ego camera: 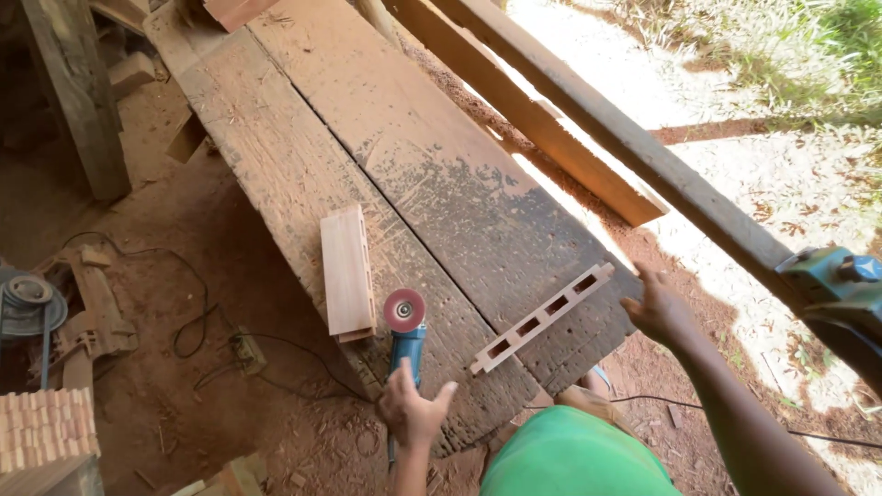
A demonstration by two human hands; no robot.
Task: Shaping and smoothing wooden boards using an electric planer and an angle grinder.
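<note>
The left hand (413, 411) is hovering open-fingered just behind the angle grinder (405, 332). The right hand (658, 310), fingers spread, is touching the slotted wooden strip (542, 318). A loose grip on the grinder risks its disc (404, 310) gouging the workbench planks (386, 156).

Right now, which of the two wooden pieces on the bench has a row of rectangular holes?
The slotted strip lying diagonally by the right hand. The other piece, the flat block beside the angle grinder, shows a solid top face.
</note>
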